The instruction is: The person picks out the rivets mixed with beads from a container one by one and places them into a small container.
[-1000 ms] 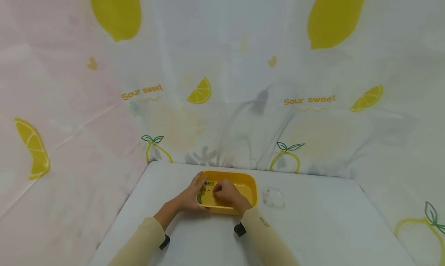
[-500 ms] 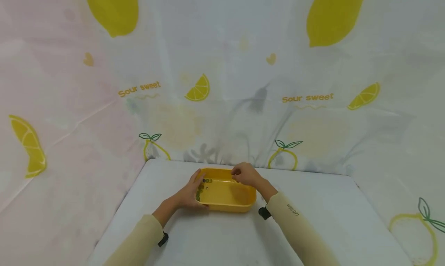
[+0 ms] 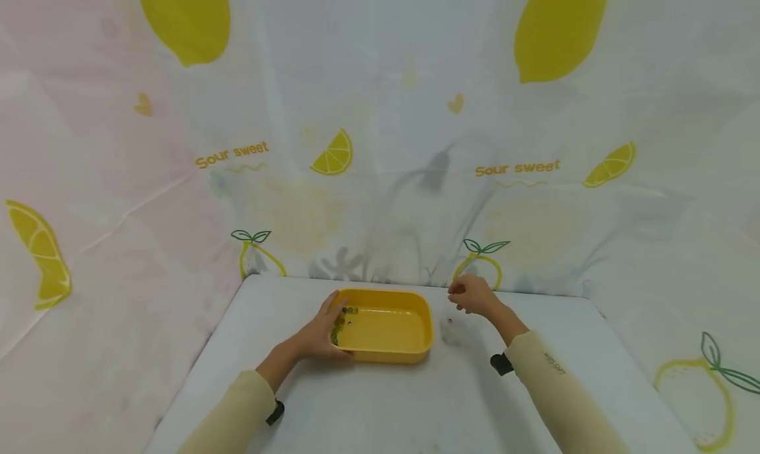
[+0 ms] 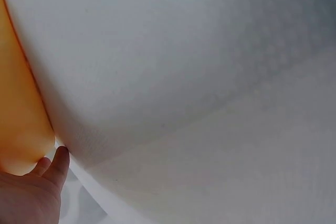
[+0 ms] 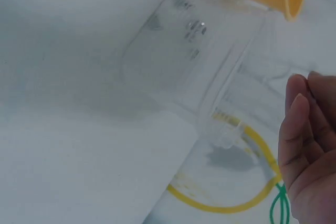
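Tray [image 3: 386, 328], yellow, sat mid-table [image 3: 415, 408], few small dark beads [image 3: 346, 311] at its left end. Left hand [image 3: 323, 332] gripped tray's left rim, fingers curled over edge. Right hand [image 3: 472, 294] hovered right of tray, above clear plastic piece [image 3: 452, 328]; fingertips [image 5: 296, 103] bunched together, pinched item, if any, could not be made out.

L hand [image 3: 323, 332]: fingers curled, gripping | R hand [image 3: 472, 295]: raised, fingertips pinched together | both arms extended fwd
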A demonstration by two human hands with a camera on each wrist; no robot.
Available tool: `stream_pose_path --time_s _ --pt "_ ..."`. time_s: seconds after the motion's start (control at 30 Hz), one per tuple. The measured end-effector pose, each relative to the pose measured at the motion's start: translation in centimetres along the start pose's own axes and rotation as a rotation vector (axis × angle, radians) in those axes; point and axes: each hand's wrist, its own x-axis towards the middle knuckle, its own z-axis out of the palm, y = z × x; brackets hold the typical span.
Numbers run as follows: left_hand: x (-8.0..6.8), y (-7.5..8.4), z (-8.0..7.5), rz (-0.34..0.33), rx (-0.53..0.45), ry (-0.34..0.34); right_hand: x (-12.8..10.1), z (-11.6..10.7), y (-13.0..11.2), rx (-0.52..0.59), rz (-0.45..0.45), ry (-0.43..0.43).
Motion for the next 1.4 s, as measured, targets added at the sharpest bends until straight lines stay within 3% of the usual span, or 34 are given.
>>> stream_pose_path --time_s 0.3,0.5,0.87,1.4 --pt "-0.1 -0.2 0.1 0.007 -0.019 -0.01 -2.1 -0.1 3.1 0.033 0.043 0.027" --pt "0.0 -0.2 -0.1 0.015 -0.02 0.019 -1.9 0.8 3.2 0.01 0.037 0.035" --pt "0.0 0.1 0.0 -0.009 -0.035 -0.007 -1.8 1.9 3.5 -0.094 0.026 0.045" --pt "0.1 -0.2 0.0 -0.007 -0.039 -0.004 -2.5 4.1 3.6 -0.229 0.027 0.21"
